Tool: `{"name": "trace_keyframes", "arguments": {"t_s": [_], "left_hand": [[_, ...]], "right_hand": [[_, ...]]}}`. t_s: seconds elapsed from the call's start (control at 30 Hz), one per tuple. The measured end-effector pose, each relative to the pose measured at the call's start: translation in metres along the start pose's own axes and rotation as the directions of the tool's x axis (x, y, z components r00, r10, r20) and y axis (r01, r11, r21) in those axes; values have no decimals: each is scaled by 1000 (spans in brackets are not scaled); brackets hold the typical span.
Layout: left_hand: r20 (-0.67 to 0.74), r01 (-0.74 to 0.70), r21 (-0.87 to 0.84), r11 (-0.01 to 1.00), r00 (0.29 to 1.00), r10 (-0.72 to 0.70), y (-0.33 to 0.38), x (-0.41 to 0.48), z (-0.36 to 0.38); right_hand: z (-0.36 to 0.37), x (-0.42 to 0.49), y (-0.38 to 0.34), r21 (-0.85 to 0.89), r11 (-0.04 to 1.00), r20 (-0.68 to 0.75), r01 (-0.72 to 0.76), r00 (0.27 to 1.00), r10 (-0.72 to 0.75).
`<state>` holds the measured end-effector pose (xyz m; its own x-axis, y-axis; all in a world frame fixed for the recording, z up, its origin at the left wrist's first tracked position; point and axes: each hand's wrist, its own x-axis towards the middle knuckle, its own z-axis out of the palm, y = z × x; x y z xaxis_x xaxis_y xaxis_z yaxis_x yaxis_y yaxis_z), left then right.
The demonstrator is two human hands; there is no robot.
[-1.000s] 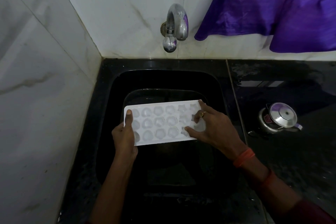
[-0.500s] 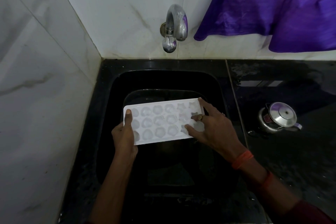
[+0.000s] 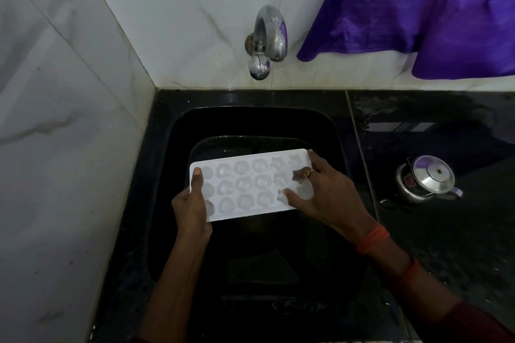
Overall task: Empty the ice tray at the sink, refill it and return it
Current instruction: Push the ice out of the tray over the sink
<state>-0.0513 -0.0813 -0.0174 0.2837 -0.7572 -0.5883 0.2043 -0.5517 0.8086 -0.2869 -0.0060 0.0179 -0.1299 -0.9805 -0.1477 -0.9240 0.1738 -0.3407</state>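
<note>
Gripping ice tray [image 3: 245, 184] in left hand [image 3: 191, 206], pinching its other end in right hand [image 3: 326, 195]; liable to slip if wet, clattering into sink [image 3: 250, 122] below both.

White tile walls [image 3: 195, 8] with grey streaks meet in a corner, a purple cloth [image 3: 418, 8] hangs down over the back wall, and a small shiny pot [image 3: 429, 178] sits on the wet black counter [image 3: 446, 245].

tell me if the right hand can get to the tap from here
Probably yes: the right hand rests on the ice tray, with open space up to the tap; the purple cloth hangs off to the side.
</note>
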Motion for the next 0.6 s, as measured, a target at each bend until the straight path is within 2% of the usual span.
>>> {"name": "trace_keyframes", "arguments": {"t_s": [0.1,0.27,0.5,0.6], "left_hand": [[-2,-13,-1,1000,1000,13,0,0,0],[-3,-17,-6,1000,1000,17,1,1,-2],[-22,-26,-11,1000,999,26,6,-1,-2],[-25,-33,-3,999,999,32,8,-2,-1]], "right_hand": [[-1,-1,1,9,1000,-11,9,1000,-8],[-4,-13,1,63,995,-180,76,982,-64],[4,-23,5,64,993,-58,97,994,-94],[4,-23,5,71,992,-70,102,993,-97]]}}
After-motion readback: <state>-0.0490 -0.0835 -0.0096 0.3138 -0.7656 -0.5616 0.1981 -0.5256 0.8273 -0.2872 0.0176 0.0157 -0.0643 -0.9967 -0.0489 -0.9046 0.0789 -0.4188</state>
